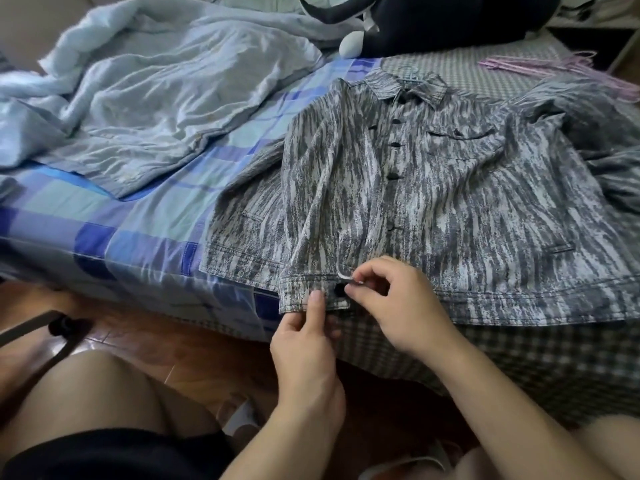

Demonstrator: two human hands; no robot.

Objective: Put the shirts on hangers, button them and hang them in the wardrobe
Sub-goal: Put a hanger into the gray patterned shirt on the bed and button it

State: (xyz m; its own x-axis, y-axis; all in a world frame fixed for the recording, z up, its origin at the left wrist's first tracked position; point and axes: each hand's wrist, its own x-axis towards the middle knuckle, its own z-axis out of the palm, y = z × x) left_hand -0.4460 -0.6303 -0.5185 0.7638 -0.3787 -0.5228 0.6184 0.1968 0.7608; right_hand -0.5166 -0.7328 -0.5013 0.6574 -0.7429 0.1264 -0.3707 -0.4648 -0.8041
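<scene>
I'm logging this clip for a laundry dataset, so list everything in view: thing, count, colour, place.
shirt: one, grey and white streaked, flat on the bed, front up, hem at the near edge.
shirt buttons: several, black, down the placket; the bottom button sits between the hands.
hanger hook: one, pale, at the collar.
spare hangers: a bunch, pink, far right on the bed.
blanket: one, light blue, crumpled at left.
bed sheet: one, blue plaid, under the blanket.
checked sheet: one, grey and white, under the shirt.
plush toy: one, black, at the far edge.
floor: brown, beside the bed.
left hand: pinches the hem band.
right hand: pinches the placket edge.
</scene>
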